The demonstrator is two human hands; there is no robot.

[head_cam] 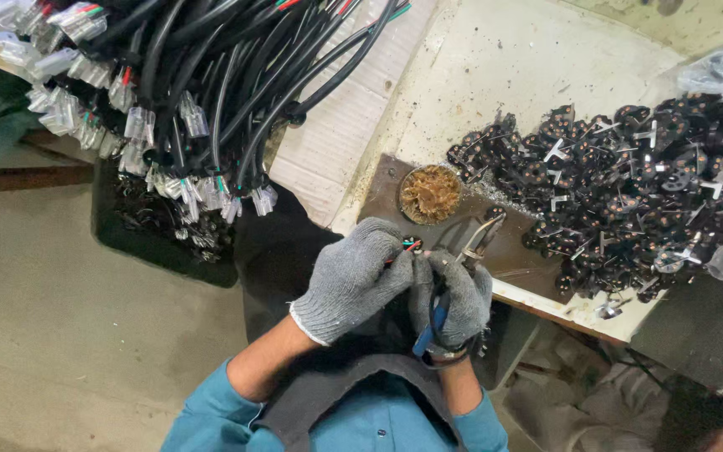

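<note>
Wires (410, 246) between left hand (353, 280) fingertips

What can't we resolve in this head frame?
- Wire ends: head view, mostly hidden by left hand; their state is unclear.
- Pliers: handles covered by right hand.
- Black plug parts: too small to count.
- Cable bundle: cut off by top edge.
</note>
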